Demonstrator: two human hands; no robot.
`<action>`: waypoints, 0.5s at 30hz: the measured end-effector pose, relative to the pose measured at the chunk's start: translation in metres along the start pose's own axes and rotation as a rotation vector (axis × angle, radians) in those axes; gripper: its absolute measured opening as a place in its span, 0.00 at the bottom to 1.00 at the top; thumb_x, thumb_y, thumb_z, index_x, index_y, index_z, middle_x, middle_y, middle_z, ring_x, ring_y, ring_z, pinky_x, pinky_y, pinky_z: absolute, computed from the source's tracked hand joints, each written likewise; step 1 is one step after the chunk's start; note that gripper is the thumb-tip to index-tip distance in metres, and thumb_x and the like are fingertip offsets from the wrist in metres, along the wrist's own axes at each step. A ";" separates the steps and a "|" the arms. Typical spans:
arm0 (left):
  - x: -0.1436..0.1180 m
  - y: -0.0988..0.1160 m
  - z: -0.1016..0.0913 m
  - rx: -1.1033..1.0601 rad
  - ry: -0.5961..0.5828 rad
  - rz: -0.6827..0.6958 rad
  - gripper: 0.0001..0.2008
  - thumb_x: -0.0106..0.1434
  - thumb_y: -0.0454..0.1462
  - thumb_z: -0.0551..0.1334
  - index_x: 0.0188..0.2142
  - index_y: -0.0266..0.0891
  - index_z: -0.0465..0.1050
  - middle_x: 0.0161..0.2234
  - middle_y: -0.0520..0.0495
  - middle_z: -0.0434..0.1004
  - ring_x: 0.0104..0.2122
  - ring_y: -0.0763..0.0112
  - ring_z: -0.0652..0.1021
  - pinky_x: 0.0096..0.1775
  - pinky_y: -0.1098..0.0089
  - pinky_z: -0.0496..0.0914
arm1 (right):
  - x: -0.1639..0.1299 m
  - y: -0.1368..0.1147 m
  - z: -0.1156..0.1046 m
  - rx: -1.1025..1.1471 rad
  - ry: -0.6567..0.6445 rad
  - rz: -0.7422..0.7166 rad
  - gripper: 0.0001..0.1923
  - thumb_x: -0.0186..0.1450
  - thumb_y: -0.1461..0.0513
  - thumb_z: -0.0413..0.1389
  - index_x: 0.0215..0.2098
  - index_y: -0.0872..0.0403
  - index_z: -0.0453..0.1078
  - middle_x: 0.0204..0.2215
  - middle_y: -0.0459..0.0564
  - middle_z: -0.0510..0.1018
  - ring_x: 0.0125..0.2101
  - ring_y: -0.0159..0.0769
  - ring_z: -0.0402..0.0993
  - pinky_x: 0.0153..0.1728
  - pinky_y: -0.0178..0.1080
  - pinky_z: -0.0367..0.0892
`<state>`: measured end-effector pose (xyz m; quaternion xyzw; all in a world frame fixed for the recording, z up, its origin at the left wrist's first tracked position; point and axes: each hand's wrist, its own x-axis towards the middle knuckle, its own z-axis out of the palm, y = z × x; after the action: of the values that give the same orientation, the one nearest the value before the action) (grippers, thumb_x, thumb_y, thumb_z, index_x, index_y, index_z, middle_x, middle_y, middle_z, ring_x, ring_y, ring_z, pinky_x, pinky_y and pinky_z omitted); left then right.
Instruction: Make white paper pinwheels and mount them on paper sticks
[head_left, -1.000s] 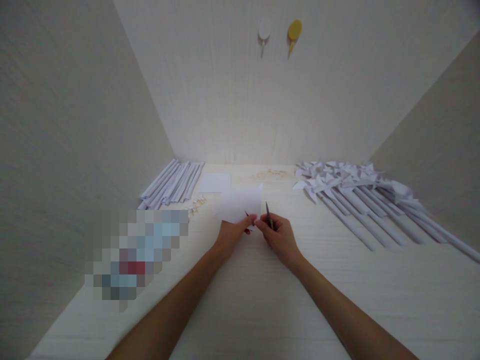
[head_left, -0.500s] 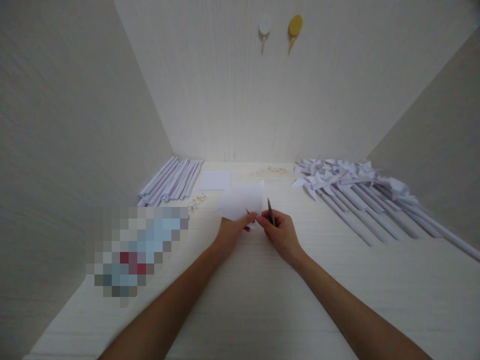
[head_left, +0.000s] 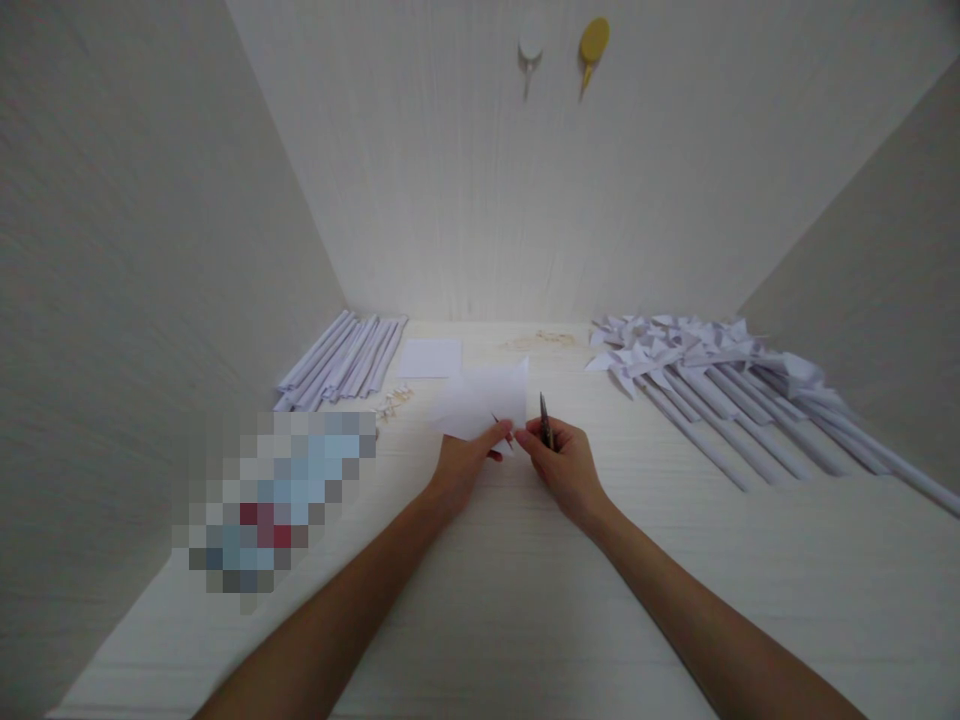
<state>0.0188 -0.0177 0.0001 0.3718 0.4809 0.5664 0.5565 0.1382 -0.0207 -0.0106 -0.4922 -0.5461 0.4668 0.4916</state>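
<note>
My left hand (head_left: 466,470) is closed on a white sheet of paper (head_left: 484,398), its thumb lying over the near edge. A thin dark line, like a slit, runs in the paper by that thumb. My right hand (head_left: 562,458) is closed around a dark, pointed metal tool (head_left: 545,415) that looks like scissors, with the tip facing away from me. Its thumb and forefinger come together close to the paper's near right corner; whether they pinch it I cannot tell. The tool's handles are hidden in the palm.
Rolled paper sticks (head_left: 341,362) lie at the back left, beside a flat white paper (head_left: 430,358) and small pale bits (head_left: 394,402). A blurred-out item (head_left: 300,500) lies at left. Several paper pinwheels (head_left: 675,350) lie at right. Two hooks (head_left: 594,42) are on the wall.
The right hand has drawn slightly right, away from the left thumb, and the tool in it stands a little more upright. The left hand and the paper have hardly moved.
</note>
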 end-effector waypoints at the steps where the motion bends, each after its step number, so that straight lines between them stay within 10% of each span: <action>1: 0.000 0.000 0.000 0.010 -0.004 0.003 0.07 0.42 0.37 0.65 0.20 0.35 0.70 0.20 0.51 0.72 0.20 0.76 0.70 0.18 0.77 0.62 | 0.000 0.000 0.000 -0.001 0.003 0.003 0.14 0.51 0.53 0.56 0.20 0.54 0.63 0.10 0.37 0.54 0.12 0.23 0.47 0.13 0.32 0.43; 15: 0.006 0.003 -0.004 -0.062 0.145 0.160 0.07 0.46 0.39 0.62 0.24 0.37 0.68 0.22 0.53 0.70 0.24 0.76 0.71 0.20 0.78 0.62 | -0.007 -0.015 0.003 0.174 -0.184 0.109 0.15 0.56 0.52 0.49 0.33 0.55 0.62 0.14 0.36 0.57 0.12 0.22 0.51 0.12 0.30 0.45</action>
<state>0.0132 -0.0121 0.0006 0.3496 0.4708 0.6493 0.4843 0.1340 -0.0287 0.0040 -0.4317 -0.5189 0.5814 0.4542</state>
